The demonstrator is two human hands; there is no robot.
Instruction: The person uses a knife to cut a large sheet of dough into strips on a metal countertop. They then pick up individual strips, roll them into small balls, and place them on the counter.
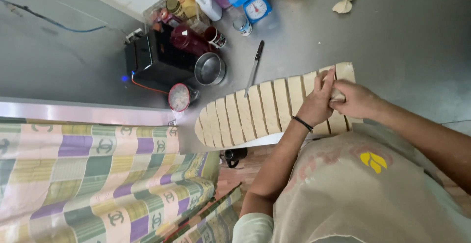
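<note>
Dough strip (335, 94) sits pinched between both hands at the right end of a fanned row of cut dough strips (255, 113) on the steel table (407, 46), left hand (316, 100) and right hand (355, 99) both with fingers closed tight on it. The soft piece could tear or smear if those 2 grips pull apart too hard. Farther off lie a knife (255, 66), a metal bowl (210, 68) and a small kitchen scale (256, 8).
</note>
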